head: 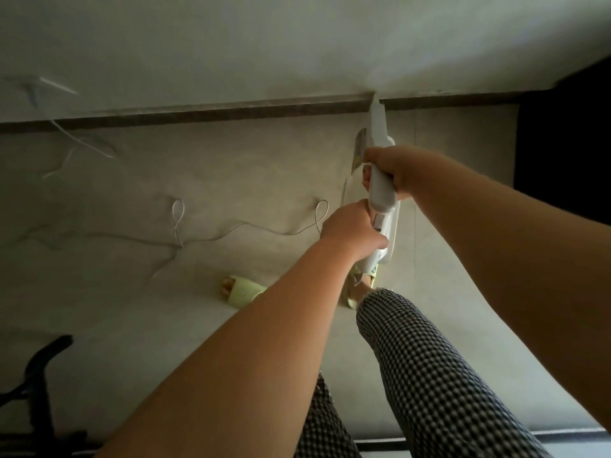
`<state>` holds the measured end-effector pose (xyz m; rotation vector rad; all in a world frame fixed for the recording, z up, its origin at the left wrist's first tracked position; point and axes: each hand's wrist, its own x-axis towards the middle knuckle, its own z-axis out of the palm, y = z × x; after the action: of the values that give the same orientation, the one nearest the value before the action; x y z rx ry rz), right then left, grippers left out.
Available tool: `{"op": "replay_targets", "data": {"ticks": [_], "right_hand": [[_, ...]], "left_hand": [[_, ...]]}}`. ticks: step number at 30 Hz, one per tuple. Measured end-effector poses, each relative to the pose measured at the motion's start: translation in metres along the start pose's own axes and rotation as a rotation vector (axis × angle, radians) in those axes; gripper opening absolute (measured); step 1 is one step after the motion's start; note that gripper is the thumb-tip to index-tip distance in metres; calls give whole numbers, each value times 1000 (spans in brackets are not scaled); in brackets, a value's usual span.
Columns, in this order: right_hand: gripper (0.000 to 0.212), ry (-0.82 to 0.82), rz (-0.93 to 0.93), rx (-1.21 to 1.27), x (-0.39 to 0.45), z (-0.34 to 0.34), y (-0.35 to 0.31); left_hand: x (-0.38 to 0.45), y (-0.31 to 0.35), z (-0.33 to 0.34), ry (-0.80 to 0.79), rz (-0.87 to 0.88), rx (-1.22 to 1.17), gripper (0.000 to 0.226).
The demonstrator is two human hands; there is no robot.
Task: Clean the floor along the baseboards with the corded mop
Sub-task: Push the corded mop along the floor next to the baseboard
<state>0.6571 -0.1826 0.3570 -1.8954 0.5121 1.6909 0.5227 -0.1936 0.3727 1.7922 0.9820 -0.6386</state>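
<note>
Both hands wrapped round the white corded mop (380,180) handle: right hand (393,170) above, left hand (350,229) below. Mop runs down to the dark baseboard (231,112); head seemingly hidden there. White cord (231,231) loops across the floor (165,309).

Two bare forearms, no sleeves, no watch, no rings or bracelets visible on the left hand (350,231) or the right hand (395,170). Close-fitting trousers in a small black-and-white check weave (426,368), pattern of tiny rounded squares, covering both legs down to a frayed pale hem near the ankle. Pale yellow-green open-toed slippers of soft moulded material: one (243,289) on the left foot with toes showing at the front opening, the other (358,285) on the right foot, partly hidden, strap edges just visible. Feet otherwise bare, no socks.
</note>
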Motion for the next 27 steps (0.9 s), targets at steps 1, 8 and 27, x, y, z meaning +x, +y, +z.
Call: {"op": "replay_targets", "data": {"ticks": [1,8,27], "right_hand": [[13,6,-3,4,0,2,-1],[14,34,-15,14,4,19,1],[11,15,-18,11,7,70,6]], "left_hand": [[1,-3,-1,2,4,3,44],[4,-23,-7,10,16,-5,45],[-7,-67,-31,15,35,-3,42]]}}
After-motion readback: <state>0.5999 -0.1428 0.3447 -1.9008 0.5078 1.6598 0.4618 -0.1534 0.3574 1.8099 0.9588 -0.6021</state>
